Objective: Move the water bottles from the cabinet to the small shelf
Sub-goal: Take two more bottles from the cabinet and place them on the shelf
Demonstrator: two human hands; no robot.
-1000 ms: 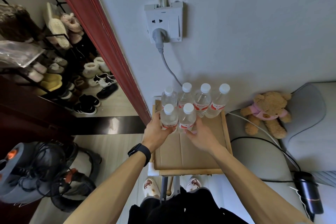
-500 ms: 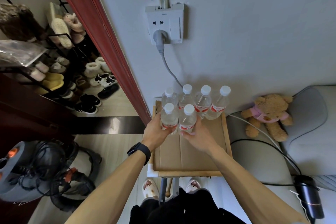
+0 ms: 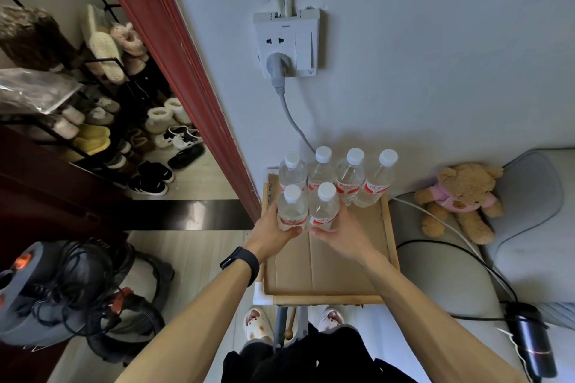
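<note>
Several clear water bottles with white caps and red labels stand on the small shelf [image 3: 385, 246], a wooden-rimmed top lined with cardboard. A back row of bottles [image 3: 348, 177] lines the wall. In front of it stand two more: my left hand [image 3: 273, 233] grips the left front bottle [image 3: 291, 208], and my right hand [image 3: 345, 235] holds the right front bottle [image 3: 323, 207]. Both bottles are upright, side by side, touching each other. The cabinet is out of view.
A wall socket [image 3: 287, 43] with a grey cable hangs above the shelf. A teddy bear [image 3: 460, 199] and a grey cushion lie right, with cords and a black hair dryer [image 3: 532, 342]. A red door frame [image 3: 186, 65], shoe rack and vacuum cleaner [image 3: 62, 295] are left.
Both hands stay on the two front bottles, which have shifted only slightly towards the back row. The view has tilted a little.
</note>
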